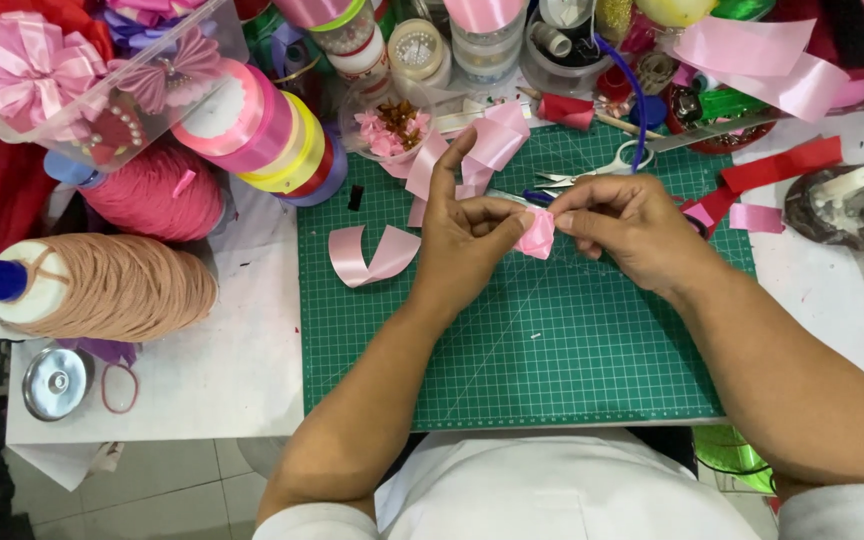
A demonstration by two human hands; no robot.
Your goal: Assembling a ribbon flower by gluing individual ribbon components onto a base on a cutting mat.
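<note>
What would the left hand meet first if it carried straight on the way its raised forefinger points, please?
Probably the loose pink ribbon strips lying just beyond the left hand on the green cutting mat, then the small clear dish of pink bits; height above the mat is unclear.

Single view, camera on my head. Looks steeply down over my chest onto desk point(252, 340). Close range: my forearms enter from near edge, green cutting mat point(552, 350) fills centre. Far edge takes in ribbon spools and clutter. Left, desk edge and strip of floor tiles point(167, 490) show. No second view.
</note>
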